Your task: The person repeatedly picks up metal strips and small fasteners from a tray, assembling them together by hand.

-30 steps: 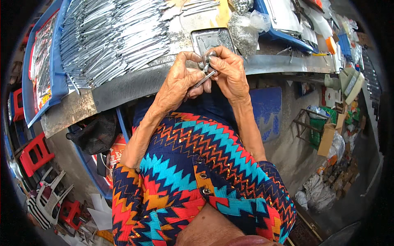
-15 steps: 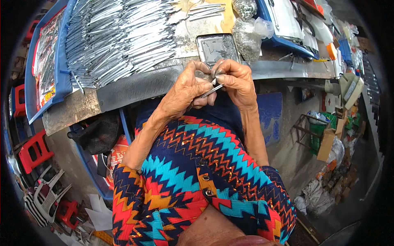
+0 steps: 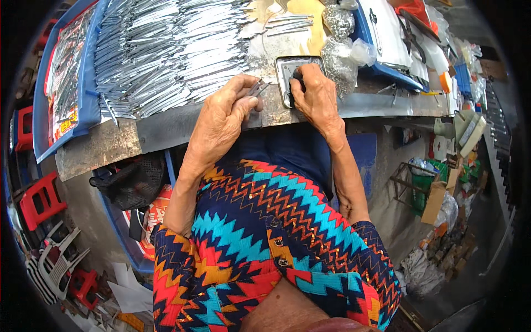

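My left hand (image 3: 217, 116) is closed on a slim metal piece (image 3: 259, 87) by the table's near edge; its fingers cover most of it. My right hand (image 3: 317, 99) reaches over a small dark tray (image 3: 280, 83), fingertips bent down inside it. Whatever those fingers pinch is hidden. Rows of slim silvery metal pieces (image 3: 166, 50) cover the table to the left of the tray. A few more such pieces (image 3: 289, 25) lie beyond the tray.
Clear plastic bags of small metal parts (image 3: 338, 55) sit right of the tray. Farther right stands a blue bin (image 3: 381, 65) with tools. Another blue bin (image 3: 88, 72) of packed pieces is at far left. A black mesh bag (image 3: 130, 180) hangs below the table edge.
My hands were together at the table edge around a metal piece. They have parted: the left moved left, keeping the piece, and the right went to the tray.
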Action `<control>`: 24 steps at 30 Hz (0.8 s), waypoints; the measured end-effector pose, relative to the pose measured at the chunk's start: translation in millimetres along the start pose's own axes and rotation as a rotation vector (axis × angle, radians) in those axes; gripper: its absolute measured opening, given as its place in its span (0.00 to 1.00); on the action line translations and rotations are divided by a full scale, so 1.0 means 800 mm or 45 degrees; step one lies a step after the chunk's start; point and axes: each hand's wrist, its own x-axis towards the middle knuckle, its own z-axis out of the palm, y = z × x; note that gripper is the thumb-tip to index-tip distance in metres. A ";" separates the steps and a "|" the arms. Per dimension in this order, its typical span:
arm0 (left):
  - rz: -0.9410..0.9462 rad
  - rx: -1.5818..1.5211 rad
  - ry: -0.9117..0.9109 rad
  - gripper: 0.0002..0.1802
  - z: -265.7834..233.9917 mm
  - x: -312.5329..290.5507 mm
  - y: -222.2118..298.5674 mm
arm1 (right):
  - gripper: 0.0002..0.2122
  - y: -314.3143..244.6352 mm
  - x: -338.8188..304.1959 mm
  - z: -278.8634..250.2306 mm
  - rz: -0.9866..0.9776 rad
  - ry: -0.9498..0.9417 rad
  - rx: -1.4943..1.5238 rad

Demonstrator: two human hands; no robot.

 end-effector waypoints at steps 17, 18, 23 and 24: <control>0.613 1.581 0.481 0.14 -0.073 0.111 -0.001 | 0.08 0.014 0.038 -0.023 -0.395 -0.475 -0.086; 0.601 1.628 0.453 0.14 -0.074 0.115 -0.004 | 0.08 0.012 0.036 -0.026 -0.393 -0.472 -0.088; 0.582 1.736 0.422 0.12 -0.073 0.120 -0.016 | 0.07 0.022 0.017 -0.033 -0.232 -0.215 0.123; 0.587 1.739 0.413 0.12 -0.075 0.121 -0.017 | 0.07 0.019 0.017 -0.037 -0.224 -0.209 0.123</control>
